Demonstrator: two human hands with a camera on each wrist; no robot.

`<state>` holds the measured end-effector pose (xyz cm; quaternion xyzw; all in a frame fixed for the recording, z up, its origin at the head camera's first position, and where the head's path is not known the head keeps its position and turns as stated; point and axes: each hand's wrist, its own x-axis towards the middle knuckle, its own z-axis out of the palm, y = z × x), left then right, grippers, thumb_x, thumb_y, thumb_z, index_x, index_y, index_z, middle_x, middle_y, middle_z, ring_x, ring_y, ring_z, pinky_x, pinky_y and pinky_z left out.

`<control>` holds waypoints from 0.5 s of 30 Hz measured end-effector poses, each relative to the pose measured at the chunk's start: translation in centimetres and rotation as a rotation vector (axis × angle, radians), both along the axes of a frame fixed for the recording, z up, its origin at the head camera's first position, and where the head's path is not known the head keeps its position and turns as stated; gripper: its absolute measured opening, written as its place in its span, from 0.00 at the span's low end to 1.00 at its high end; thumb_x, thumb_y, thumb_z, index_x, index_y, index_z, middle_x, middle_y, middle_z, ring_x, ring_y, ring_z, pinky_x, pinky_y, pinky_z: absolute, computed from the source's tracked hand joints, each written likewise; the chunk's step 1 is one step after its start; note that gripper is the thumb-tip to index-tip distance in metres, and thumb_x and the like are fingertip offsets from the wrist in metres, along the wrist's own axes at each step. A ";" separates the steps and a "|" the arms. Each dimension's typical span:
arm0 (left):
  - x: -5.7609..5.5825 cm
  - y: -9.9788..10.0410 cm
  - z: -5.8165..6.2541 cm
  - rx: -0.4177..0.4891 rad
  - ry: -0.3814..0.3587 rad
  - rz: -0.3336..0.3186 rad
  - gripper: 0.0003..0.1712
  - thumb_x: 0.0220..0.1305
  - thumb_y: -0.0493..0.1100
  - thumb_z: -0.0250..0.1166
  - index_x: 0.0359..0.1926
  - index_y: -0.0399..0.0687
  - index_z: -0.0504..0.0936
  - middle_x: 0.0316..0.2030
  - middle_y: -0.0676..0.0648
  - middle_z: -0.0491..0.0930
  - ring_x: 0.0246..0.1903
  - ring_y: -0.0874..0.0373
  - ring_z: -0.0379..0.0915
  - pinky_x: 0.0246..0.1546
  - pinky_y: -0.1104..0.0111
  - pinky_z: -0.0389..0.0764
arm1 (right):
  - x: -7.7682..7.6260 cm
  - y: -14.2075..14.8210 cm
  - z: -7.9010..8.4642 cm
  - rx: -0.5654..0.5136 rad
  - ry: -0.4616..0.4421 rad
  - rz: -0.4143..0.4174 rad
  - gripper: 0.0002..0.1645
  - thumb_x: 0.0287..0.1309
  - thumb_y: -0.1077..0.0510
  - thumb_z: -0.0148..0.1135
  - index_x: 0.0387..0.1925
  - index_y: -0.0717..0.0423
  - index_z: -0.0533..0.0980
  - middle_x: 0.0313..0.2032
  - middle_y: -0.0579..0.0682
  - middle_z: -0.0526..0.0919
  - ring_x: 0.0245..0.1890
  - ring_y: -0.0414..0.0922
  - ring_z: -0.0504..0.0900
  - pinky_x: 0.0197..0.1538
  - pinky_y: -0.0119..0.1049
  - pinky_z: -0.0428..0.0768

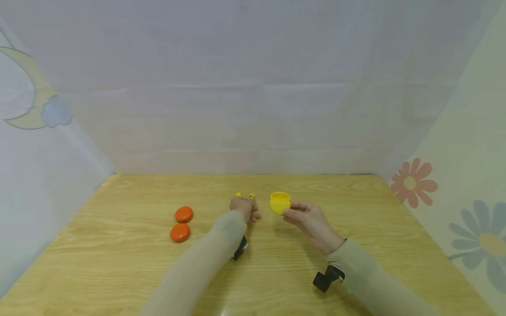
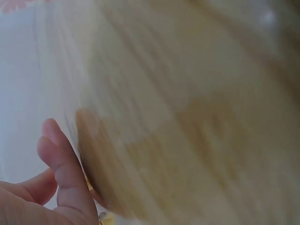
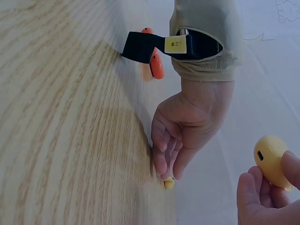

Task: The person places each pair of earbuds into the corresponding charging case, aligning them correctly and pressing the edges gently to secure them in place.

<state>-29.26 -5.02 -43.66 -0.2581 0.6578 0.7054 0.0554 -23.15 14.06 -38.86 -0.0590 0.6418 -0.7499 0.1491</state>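
A yellow earbud case [image 1: 280,205] is held up off the table by my right hand [image 1: 312,221], thumb and fingers around its side. Its lid stands raised in the head view; the right wrist view shows a dark port on the rounded yellow shell [image 3: 272,161]. My left hand [image 1: 244,208] reaches low over the table, loosely bent, fingertips pointing down. Just past it are two small yellow earbuds, one on the left [image 1: 238,194] and one on the right [image 1: 252,195]. In the right wrist view, a yellow earbud [image 3: 169,183] shows right at the left fingertips, which stand apart.
Left of my left arm, two glossy orange rounded cases lie on the wooden table [image 1: 118,263], a farther one [image 1: 184,214] and a nearer one [image 1: 180,232]. Pale cloth walls [image 1: 253,131] enclose the back and sides. Each wrist carries a black camera mount [image 1: 329,278].
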 end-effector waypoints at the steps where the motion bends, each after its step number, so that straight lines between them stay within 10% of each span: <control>1: -0.1 0.0 0.0 -0.002 -0.003 0.007 0.15 0.66 0.36 0.63 0.51 0.32 0.73 0.27 0.42 0.82 0.13 0.58 0.78 0.10 0.76 0.70 | 0.0 0.0 0.0 -0.001 0.002 0.003 0.23 0.66 0.69 0.56 0.58 0.78 0.65 0.45 0.52 0.79 0.43 0.40 0.82 0.55 0.37 0.77; 15: -0.6 0.3 0.5 -0.018 -0.038 -0.006 0.20 0.69 0.36 0.60 0.58 0.31 0.72 0.34 0.39 0.84 0.17 0.58 0.80 0.11 0.78 0.69 | -0.1 0.0 0.0 0.000 0.006 -0.006 0.23 0.65 0.69 0.56 0.58 0.79 0.65 0.44 0.52 0.79 0.42 0.40 0.82 0.53 0.35 0.78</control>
